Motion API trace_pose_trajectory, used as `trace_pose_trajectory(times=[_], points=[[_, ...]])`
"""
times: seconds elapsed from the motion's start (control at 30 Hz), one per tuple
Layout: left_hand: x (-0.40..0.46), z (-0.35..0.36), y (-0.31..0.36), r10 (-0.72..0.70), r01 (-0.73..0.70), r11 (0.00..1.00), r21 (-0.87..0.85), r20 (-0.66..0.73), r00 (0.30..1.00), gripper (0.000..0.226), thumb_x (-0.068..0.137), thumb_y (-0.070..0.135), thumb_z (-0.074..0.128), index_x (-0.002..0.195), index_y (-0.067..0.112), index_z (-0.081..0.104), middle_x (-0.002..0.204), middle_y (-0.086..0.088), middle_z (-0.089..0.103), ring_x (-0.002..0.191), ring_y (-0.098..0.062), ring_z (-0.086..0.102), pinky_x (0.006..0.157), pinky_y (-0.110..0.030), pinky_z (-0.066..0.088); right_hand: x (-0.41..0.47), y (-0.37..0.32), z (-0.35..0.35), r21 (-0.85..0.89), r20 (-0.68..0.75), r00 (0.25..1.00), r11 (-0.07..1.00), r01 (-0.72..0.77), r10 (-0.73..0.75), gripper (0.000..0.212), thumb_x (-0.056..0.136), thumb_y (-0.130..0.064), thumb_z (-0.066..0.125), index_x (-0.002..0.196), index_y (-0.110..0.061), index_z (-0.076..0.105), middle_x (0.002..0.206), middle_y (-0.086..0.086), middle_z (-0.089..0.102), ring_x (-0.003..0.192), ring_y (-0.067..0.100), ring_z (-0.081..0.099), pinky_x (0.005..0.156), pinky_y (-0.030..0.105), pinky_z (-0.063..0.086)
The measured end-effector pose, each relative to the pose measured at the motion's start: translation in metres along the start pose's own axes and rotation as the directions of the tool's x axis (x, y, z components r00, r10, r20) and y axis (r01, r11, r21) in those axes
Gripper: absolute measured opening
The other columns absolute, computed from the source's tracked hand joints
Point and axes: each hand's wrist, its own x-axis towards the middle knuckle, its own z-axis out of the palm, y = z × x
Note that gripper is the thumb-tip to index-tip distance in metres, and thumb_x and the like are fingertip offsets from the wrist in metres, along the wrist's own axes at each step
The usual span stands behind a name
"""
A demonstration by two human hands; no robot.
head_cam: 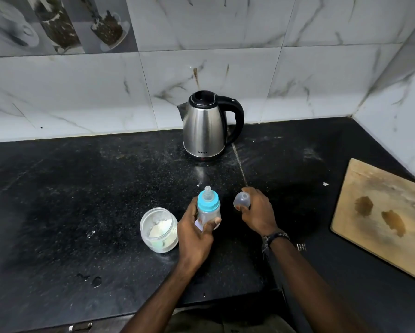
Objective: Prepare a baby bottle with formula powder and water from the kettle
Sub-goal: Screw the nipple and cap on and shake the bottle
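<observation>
One clear baby bottle [208, 207], blue collar, teat on, cap [242, 200] off

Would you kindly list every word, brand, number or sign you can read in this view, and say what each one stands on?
"MILTON": low on the front of the steel kettle, small but legible.
White scratched marks on the black counter near the right wrist: too small and unclear to read.
Baby bottle and powder jar: no readable text.

kettle [204, 126] behind bottle [208, 207] — jar [159, 230] left
</observation>
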Motion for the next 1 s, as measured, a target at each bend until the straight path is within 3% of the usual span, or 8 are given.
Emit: trace_pose_trajectory(times=[0.13,0.27,0.37,0.43,0.57,0.73,0.87,1.0], points=[[-0.001,0.0,0.005,0.009,-0.009,1.0,0.024,0.011,1.0,0.06,0.078,0.017,0.076,0.125,0.046,0.053,0.119,0.043,0.063,0.115,0.013,0.061,0.097,-0.009,0.046,-0.001,-0.014,-0.023,0.343,-0.051,0.998,0.938,0.042,-0.026,0.05,0.083,-0.014,0.078,0.129,-0.018,0.06,0.119,0.003,0.069,0.108,0.018,0.067,0.096,0.043,0.056],[-0.002,0.001,0.006,0.028,-0.029,0.999,0.03,0.048,0.998,0.059,0.079,0.015,0.075,0.124,0.047,0.053,0.121,0.042,0.063,0.115,0.013,0.061,0.097,-0.01,0.046,-0.01,-0.05,-0.067,0.619,-0.07,0.987,0.77,0.156,-0.143,0.051,0.087,-0.003,0.074,0.132,-0.017,0.056,0.117,0.0,0.069,0.101,0.006,0.068,0.091,0.023,0.053],[-0.002,0.002,0.008,0.035,-0.039,0.997,0.06,0.056,0.998,0.06,0.078,0.017,0.075,0.123,0.05,0.053,0.12,0.043,0.063,0.115,0.012,0.061,0.098,-0.014,0.047,-0.024,-0.075,-0.092,0.725,-0.065,0.97,0.656,0.209,-0.236,0.05,0.086,-0.005,0.075,0.13,-0.018,0.055,0.121,0.005,0.069,0.108,0.012,0.068,0.093,0.025,0.053],[-0.003,0.002,0.007,0.044,-0.048,0.997,0.066,0.058,0.997,0.059,0.078,0.019,0.076,0.123,0.049,0.053,0.121,0.041,0.064,0.116,0.01,0.062,0.098,-0.015,0.048,-0.034,-0.087,-0.099,0.723,-0.052,0.951,0.645,0.247,-0.305,0.051,0.084,-0.009,0.073,0.13,-0.019,0.056,0.122,0.006,0.069,0.111,0.017,0.067,0.095,0.03,0.055],[-0.004,0.002,0.008,0.078,-0.082,0.995,0.059,0.068,0.995,0.056,0.08,0.026,0.077,0.13,0.039,0.056,0.122,0.023,0.07,0.115,-0.001,0.066,0.097,-0.02,0.051,-0.046,-0.096,-0.103,0.578,0.005,0.905,0.739,0.345,-0.426,0.054,0.089,-0.004,0.069,0.139,-0.017,0.054,0.124,-0.001,0.068,0.107,0.015,0.069,0.093,0.031,0.056],[-0.004,0.001,0.004,0.084,-0.089,0.992,0.089,0.063,0.994,0.064,0.081,0.039,0.075,0.139,0.016,0.059,0.127,0.006,0.069,0.119,-0.012,0.065,0.1,-0.041,0.054,-0.05,-0.096,-0.1,0.43,0.019,0.866,0.786,0.444,-0.5,0.056,0.089,-0.002,0.068,0.142,-0.014,0.053,0.136,-0.006,0.062,0.122,0.008,0.061,0.104,0.038,0.051],[-0.004,0.001,0.006,0.095,-0.098,0.99,0.099,0.037,0.995,0.057,0.082,0.035,0.077,0.135,0.025,0.059,0.124,0.005,0.068,0.117,-0.018,0.065,0.096,-0.051,0.054,-0.05,-0.094,-0.098,0.406,0.03,0.856,0.788,0.462,-0.517,0.058,0.089,-0.001,0.068,0.142,-0.016,0.052,0.136,-0.016,0.057,0.126,0.002,0.056,0.107,0.034,0.049],[-0.003,0.002,0.004,0.098,-0.101,0.991,0.09,0.041,0.994,0.056,0.082,0.034,0.076,0.135,0.026,0.059,0.123,0.003,0.069,0.115,-0.021,0.066,0.094,-0.053,0.055,-0.051,-0.092,-0.092,0.369,0.086,0.856,0.814,0.448,-0.51,0.057,0.089,-0.005,0.067,0.142,-0.017,0.052,0.139,-0.004,0.06,0.128,0.006,0.055,0.108,0.035,0.047]])
